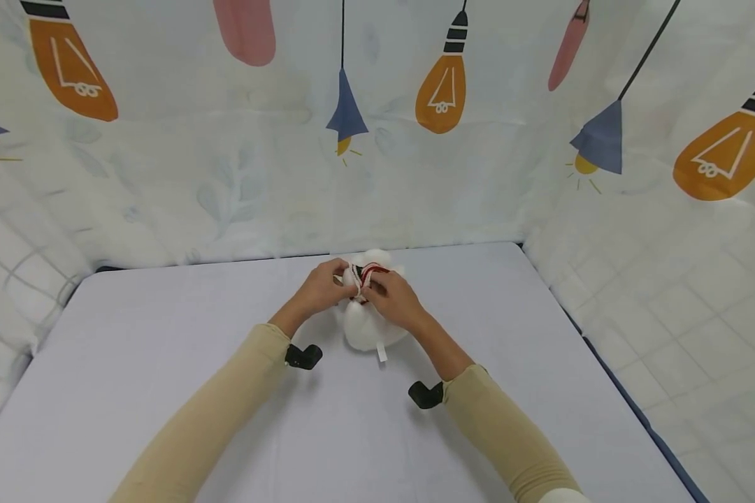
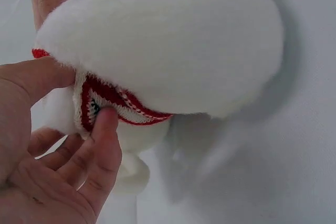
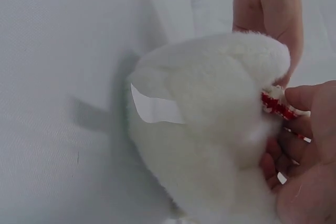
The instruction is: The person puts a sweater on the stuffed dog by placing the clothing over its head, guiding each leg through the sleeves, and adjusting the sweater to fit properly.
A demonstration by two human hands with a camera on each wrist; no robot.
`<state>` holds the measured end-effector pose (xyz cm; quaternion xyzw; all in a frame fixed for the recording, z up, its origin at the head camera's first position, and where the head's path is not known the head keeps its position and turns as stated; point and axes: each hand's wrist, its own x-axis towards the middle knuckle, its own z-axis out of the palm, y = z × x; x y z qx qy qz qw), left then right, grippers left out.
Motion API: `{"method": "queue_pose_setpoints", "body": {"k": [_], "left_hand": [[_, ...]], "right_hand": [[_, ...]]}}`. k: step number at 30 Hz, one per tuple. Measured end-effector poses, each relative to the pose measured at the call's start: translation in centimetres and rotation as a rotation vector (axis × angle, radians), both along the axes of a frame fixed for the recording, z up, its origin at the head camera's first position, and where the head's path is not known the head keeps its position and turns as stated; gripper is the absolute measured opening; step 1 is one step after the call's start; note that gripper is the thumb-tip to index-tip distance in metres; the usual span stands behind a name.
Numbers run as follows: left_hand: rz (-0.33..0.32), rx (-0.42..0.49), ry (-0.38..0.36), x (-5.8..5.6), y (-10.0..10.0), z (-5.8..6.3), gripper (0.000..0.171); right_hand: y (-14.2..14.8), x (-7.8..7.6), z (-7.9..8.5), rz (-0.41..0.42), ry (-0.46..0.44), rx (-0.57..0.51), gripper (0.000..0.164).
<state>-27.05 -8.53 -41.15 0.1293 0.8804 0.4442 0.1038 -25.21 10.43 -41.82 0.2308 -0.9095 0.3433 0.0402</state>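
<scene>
A white plush toy [image 1: 363, 327] lies on the table, with a red, white and dark knitted band [image 2: 126, 106] around its narrow middle. At the band's left side my left hand [image 1: 319, 288] pinches the knit edge between thumb and fingers. From the right, my right hand [image 1: 398, 302] pinches another part of the band, seen as red-and-cream knit in the right wrist view. Both hands are close together at the band. A white tag [image 3: 157, 110] sticks out from the toy's near end. The toy's far side is partly hidden by the fingers.
A pale cloth covers the table [image 1: 163, 391]. Patterned curtain sheets [image 1: 277, 175] stand along its back and both sides. Black wrist-worn pieces [image 1: 304, 357] sit at both sleeve cuffs, just above the cloth.
</scene>
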Motion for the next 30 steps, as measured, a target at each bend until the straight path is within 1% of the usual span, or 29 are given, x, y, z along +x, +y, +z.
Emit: {"method": "queue_pose_setpoints", "body": {"k": [4, 6, 9, 11, 13, 18, 19, 22, 26, 27, 30], "left_hand": [[0.005, 0.008, 0.000, 0.0, 0.2, -0.3, 0.037], [0.020, 0.004, 0.011, 0.0, 0.3, -0.4, 0.032], [0.024, 0.001, 0.033, 0.1, 0.4, -0.5, 0.028], [0.027, 0.001, 0.053, 0.1, 0.4, -0.5, 0.027], [0.038, 0.000, 0.073, 0.3, 0.4, -0.4, 0.027], [0.081, -0.002, 0.141, 0.5, -0.3, 0.0, 0.027], [0.084, -0.003, 0.154, 0.5, -0.4, 0.0, 0.027], [0.084, -0.006, 0.199, 0.5, -0.8, 0.2, 0.026], [0.073, -0.002, 0.236, 0.7, -1.2, 0.3, 0.026], [0.074, -0.003, 0.235, 0.7, -1.3, 0.4, 0.025], [0.083, -0.013, 0.202, 0.8, -1.5, 0.4, 0.026]], "right_hand": [[-0.2, 0.1, -0.2, -0.046, -0.007, -0.012, 0.024], [-0.4, 0.2, -0.2, -0.079, 0.006, -0.054, 0.025], [-0.5, 0.4, -0.2, -0.134, 0.049, -0.121, 0.023], [-0.6, 0.5, -0.1, -0.164, 0.082, -0.140, 0.022], [-0.6, 0.6, -0.1, -0.205, 0.103, -0.110, 0.023], [-0.3, 0.9, 0.0, -0.317, 0.110, 0.066, 0.029], [-0.2, 1.0, 0.0, -0.333, 0.111, 0.100, 0.031], [0.1, 1.1, 0.0, -0.351, 0.130, 0.154, 0.034], [0.3, 1.2, -0.2, -0.346, 0.155, 0.169, 0.036], [0.3, 1.3, -0.2, -0.341, 0.157, 0.162, 0.035], [0.3, 1.3, -0.1, -0.321, 0.145, 0.118, 0.033]]}}
